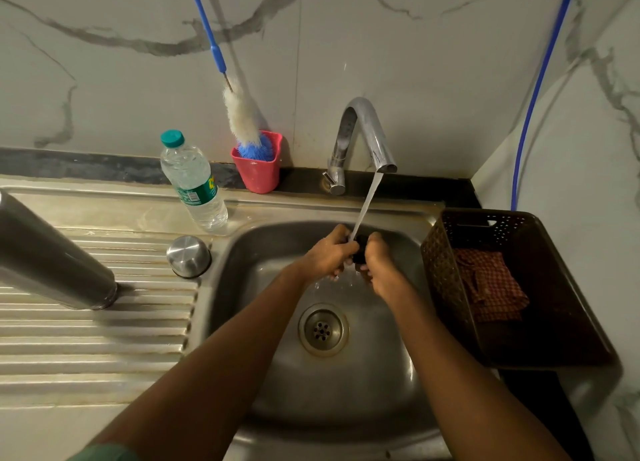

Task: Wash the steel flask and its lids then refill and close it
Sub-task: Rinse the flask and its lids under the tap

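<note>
The steel flask (52, 256) stands mouth-down on the ribbed drainboard at the left. Its domed steel cap (188, 256) sits upside down near the sink's left rim. Over the sink basin (346, 384), my left hand (329, 256) and my right hand (379, 266) both grip a small black inner lid (361, 249) between them. The tap (367, 134) runs, and its stream lands on the lid and my fingers. Most of the lid is hidden by my hands.
A plastic water bottle (192, 180) with a teal cap stands behind the drainboard. A pink cup (258, 169) holds a blue-handled bottle brush (242, 114). A brown basket (519, 287) with a checked cloth (491, 284) sits right of the sink. The drain (323, 329) is below my hands.
</note>
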